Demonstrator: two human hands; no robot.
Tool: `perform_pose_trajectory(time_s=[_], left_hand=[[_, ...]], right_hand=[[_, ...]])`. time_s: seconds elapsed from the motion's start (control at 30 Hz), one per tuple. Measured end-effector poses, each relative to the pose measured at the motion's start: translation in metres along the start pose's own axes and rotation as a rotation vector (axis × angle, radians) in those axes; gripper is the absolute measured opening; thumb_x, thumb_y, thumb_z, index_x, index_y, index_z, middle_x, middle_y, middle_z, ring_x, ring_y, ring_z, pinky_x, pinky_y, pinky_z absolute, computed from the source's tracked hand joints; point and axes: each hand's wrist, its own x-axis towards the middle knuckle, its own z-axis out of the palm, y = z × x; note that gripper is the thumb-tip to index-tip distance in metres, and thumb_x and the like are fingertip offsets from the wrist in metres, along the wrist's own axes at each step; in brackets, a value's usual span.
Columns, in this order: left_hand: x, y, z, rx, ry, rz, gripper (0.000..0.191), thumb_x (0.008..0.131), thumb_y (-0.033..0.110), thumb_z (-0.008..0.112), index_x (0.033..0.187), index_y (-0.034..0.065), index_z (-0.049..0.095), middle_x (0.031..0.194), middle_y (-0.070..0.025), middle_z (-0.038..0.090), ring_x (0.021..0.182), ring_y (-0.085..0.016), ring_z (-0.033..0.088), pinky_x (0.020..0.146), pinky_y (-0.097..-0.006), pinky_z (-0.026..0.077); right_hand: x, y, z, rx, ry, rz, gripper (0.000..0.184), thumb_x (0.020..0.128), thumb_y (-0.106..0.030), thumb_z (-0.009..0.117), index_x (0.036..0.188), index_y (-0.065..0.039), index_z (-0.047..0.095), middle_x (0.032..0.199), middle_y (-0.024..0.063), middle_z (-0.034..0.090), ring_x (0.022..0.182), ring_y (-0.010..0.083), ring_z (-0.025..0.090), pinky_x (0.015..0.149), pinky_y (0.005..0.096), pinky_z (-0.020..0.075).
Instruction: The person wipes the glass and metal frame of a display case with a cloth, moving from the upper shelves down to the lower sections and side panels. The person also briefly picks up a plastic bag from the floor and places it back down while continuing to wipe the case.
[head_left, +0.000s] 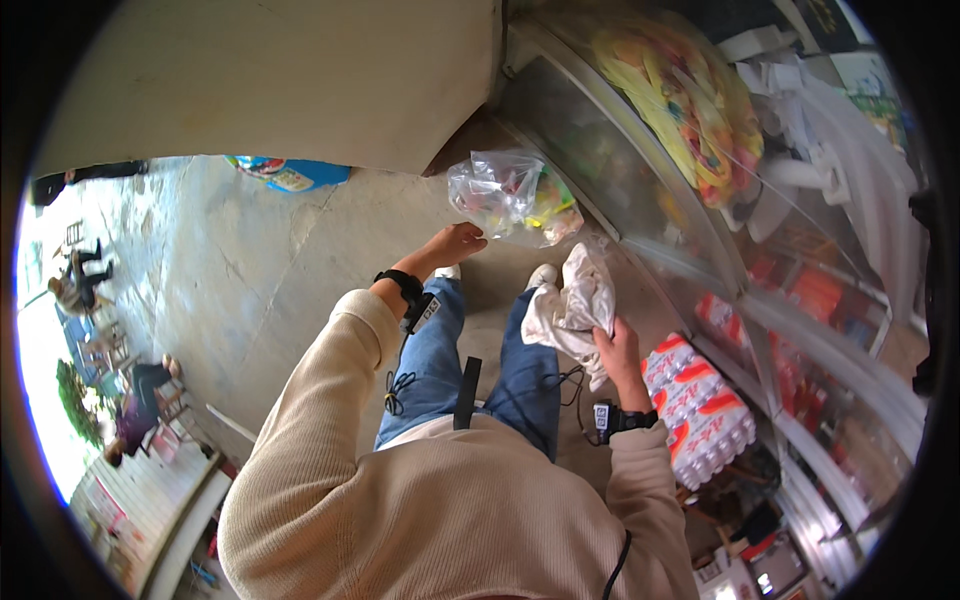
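Observation:
My right hand (619, 354) grips a crumpled white cloth (576, 307) by its lower right side. Faint stains mark the cloth, which hangs in front of my right leg and shoe. My left hand (456, 244) is empty, its fingers loosely bent and a little apart. Just beyond those fingertips is a clear plastic bag (510, 196) with yellow, green and red items inside. I cannot tell whether the fingertips touch the bag. Each of my wrists wears a black strap with a small device.
A framed glass case (660, 259) runs along the right, with a yellow plastic bag (690, 112) behind its glass. Shrink-wrapped bottles (697, 409) stand beside my right forearm. A large pale panel (262, 82) blocks the upper left. People sit on chairs far left, beyond the concrete floor (247, 262).

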Motion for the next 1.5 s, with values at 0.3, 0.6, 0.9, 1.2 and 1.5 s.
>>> perform_pose_trajectory(time_s=[0.3,0.6,0.9,1.2,1.5], left_hand=[[0.127,-0.011,0.095,-0.121,0.148,-0.058,0.075,0.081,0.048,0.067,0.138,0.0042,0.042,0.137,-0.0193,0.047,0.123,-0.033,0.048,0.102,-0.0396,0.041],[0.287,-0.062,0.176,0.197,0.471,0.025,0.109,0.07,0.047,0.076,0.147,-0.0016,0.016,0.152,-0.0262,0.016,0.141,-0.04,0.018,0.116,-0.0411,0.019],[0.265,-0.165,0.217,-0.278,0.336,-0.397,0.054,0.077,0.028,0.071,0.116,-0.0054,0.056,0.079,-0.0176,0.065,0.07,-0.028,0.068,0.07,-0.0427,0.056],[0.186,-0.221,0.204,-0.674,0.016,-0.825,0.041,0.087,0.04,0.062,0.087,-0.001,0.059,0.07,-0.0074,0.053,0.056,-0.018,0.053,0.054,-0.0391,0.055],[0.222,-0.177,0.25,0.142,-0.104,-0.046,0.072,0.08,0.069,0.05,0.119,0.0102,0.063,0.117,-0.0203,0.061,0.121,-0.036,0.048,0.101,-0.0435,0.038]], right_hand=[[0.005,0.079,-0.052,-0.049,-0.126,-0.015,0.02,0.083,-0.014,0.06,0.094,0.003,0.056,0.085,0.0225,0.057,0.08,0.0449,0.055,0.067,0.0469,0.0438],[0.023,0.165,-0.057,0.071,-0.033,0.217,0.028,0.08,-0.006,0.055,0.106,0.006,0.056,0.089,0.0157,0.062,0.081,0.0246,0.059,0.076,0.035,0.0474],[0.047,0.194,-0.042,0.052,-0.079,0.217,0.032,0.079,-0.006,0.055,0.108,0.007,0.056,0.096,0.0176,0.062,0.088,0.0283,0.061,0.081,0.0361,0.0476],[0.056,0.184,-0.03,0.065,-0.155,0.102,0.031,0.078,-0.005,0.053,0.106,0.008,0.056,0.096,0.0214,0.061,0.087,0.0368,0.06,0.079,0.0389,0.0472],[0.057,0.166,-0.032,0.029,-0.149,0.078,0.031,0.077,-0.005,0.052,0.105,0.009,0.056,0.096,0.0217,0.06,0.088,0.037,0.059,0.08,0.0396,0.0466]])
